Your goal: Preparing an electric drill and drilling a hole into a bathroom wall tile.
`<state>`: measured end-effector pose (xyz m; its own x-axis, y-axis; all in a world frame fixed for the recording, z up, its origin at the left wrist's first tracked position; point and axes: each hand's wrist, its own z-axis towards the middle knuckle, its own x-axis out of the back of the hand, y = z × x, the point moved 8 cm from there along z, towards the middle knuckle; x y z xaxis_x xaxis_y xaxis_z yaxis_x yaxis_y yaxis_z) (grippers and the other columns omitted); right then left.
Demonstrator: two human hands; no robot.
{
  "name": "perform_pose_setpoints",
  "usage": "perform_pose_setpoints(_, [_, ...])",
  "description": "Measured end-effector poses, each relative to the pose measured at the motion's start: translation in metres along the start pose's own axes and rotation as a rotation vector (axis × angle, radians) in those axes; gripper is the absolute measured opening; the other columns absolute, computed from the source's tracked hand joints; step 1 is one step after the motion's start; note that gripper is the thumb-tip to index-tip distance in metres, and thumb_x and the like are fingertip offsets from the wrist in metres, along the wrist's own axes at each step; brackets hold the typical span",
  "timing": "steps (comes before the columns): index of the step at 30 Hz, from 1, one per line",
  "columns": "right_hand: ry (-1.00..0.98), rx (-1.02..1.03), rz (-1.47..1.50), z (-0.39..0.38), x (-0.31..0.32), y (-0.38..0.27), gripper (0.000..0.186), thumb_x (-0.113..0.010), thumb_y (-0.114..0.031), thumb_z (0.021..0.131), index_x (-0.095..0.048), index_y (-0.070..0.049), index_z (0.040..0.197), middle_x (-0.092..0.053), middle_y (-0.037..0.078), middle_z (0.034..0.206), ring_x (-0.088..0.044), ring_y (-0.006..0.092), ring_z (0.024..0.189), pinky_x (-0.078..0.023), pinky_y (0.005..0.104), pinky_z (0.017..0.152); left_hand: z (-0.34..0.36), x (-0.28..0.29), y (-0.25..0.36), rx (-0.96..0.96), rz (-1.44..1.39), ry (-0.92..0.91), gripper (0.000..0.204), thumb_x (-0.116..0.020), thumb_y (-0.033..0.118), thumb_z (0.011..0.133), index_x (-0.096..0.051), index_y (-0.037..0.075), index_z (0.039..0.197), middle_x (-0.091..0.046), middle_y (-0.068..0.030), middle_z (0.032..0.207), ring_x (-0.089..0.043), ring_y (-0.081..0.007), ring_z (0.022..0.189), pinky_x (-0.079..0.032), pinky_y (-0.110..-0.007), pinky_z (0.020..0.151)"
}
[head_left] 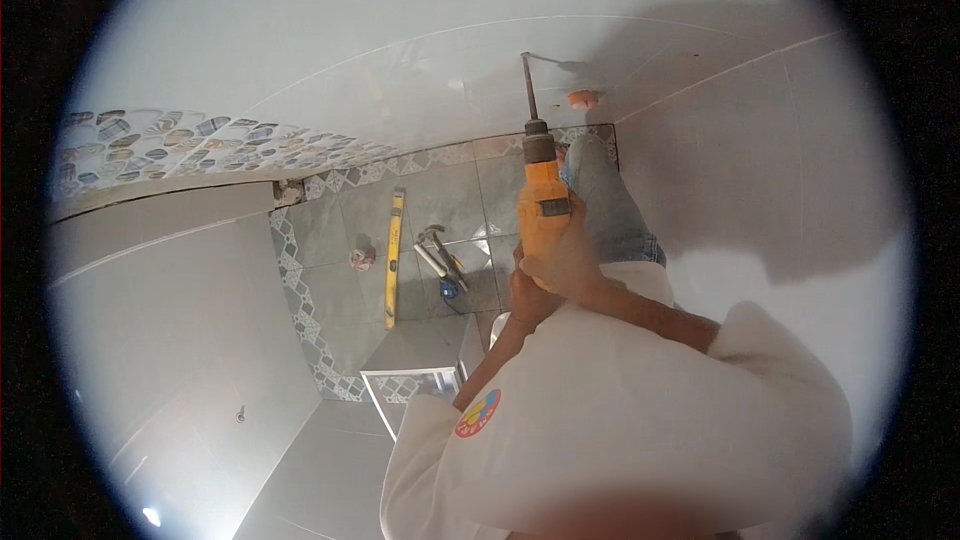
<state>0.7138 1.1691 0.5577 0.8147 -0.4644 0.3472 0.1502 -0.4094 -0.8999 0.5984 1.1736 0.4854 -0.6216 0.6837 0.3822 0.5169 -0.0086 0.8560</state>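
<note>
A yellow-orange power drill (541, 225) with a black chuck points away from me toward the pale tiled wall (400, 60). Its long drill bit (531, 85) reaches the wall, and the tip meets its own shadow there. Around the body and rear of the drill, my right hand (570, 258) is closed. My left hand (530, 295) is wrapped about the back end, lower and to the left; its fingers are partly hidden. To the right of the bit, an orange round fitting (583, 98) sits on the wall.
On the grey tiled floor lie a yellow spirit level (395, 260), a hammer (432, 233), a blue tape measure (448, 290) and a small crumpled item (362, 257). A stool or small table with a white frame (405, 372) stands at my left. A side wall (740, 160) rises on the right.
</note>
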Motion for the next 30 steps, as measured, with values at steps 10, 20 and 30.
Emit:
perform_pose_setpoints(10, [-0.01, -0.059, -0.065, -0.002, 0.003, 0.002, 0.102, -0.075, -0.006, 0.063, -0.006, 0.001, 0.137, -0.045, 0.016, 0.118, -0.055, 0.0272, 0.106, -0.046, 0.0391, 0.093, -0.001, 0.004, 0.016, -0.047, -0.014, 0.032, 0.069, -0.081, 0.028, 0.068, -0.05, 0.008, 0.126, -0.052, -0.017, 0.128, -0.062, -0.0368, 0.102, -0.052, -0.046, 0.081])
perform_pose_setpoints(20, [-0.002, -0.022, -0.015, 0.0, 0.001, 0.007, 0.1, -0.077, -0.006, 0.061, -0.01, 0.0, 0.135, -0.046, 0.016, 0.118, -0.055, 0.0282, 0.107, -0.047, 0.0398, 0.092, -0.002, 0.004, 0.015, -0.105, 0.09, 0.122, 0.079, -0.086, 0.03, 0.064, -0.042, 0.006, 0.126, -0.068, -0.0172, 0.102, -0.067, -0.035, 0.095, -0.052, -0.044, 0.079])
perform_pose_setpoints(30, [0.003, 0.001, -0.007, 0.0, 0.003, -0.001, 0.102, -0.078, -0.01, 0.061, -0.009, 0.002, 0.136, -0.043, 0.017, 0.12, -0.051, 0.0287, 0.112, -0.043, 0.0407, 0.097, -0.001, 0.003, 0.008, 0.036, -0.063, 0.068, 0.079, -0.082, 0.031, 0.067, -0.044, 0.005, 0.13, -0.058, -0.0185, 0.119, -0.064, -0.0351, 0.1, -0.052, -0.042, 0.08])
